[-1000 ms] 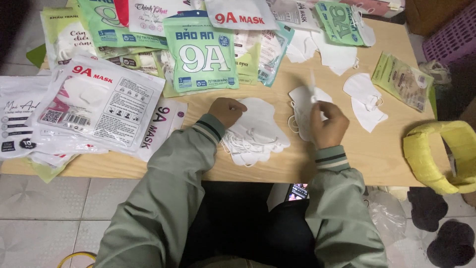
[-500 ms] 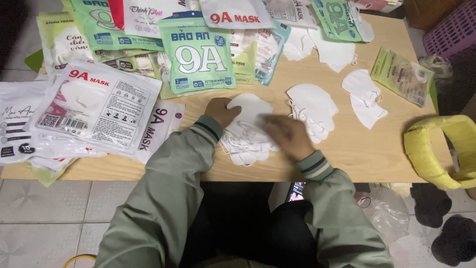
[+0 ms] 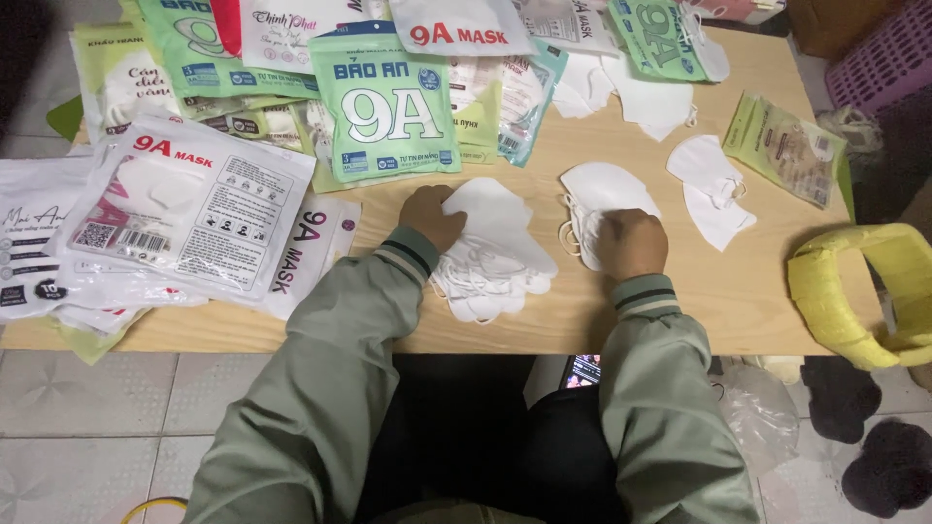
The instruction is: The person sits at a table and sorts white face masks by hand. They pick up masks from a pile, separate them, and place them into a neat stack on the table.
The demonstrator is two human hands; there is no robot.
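I see my left hand resting flat on the stack of white masks at table centre, gripping nothing. My right hand presses closed on a second mask pile. A green pouch lies at twelve o'clock, white pouches at nine, a yellow band at three.

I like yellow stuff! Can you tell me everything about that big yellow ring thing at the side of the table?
The yellow ring is a wide band bent into an open loop, wrapped in what looks like crinkly yellow tape or plastic. It lies at the right end of the wooden table, hanging partly past the edge, and the picture cuts off its far side. Nothing sits inside it and neither hand touches it. What it is made for cannot be told.
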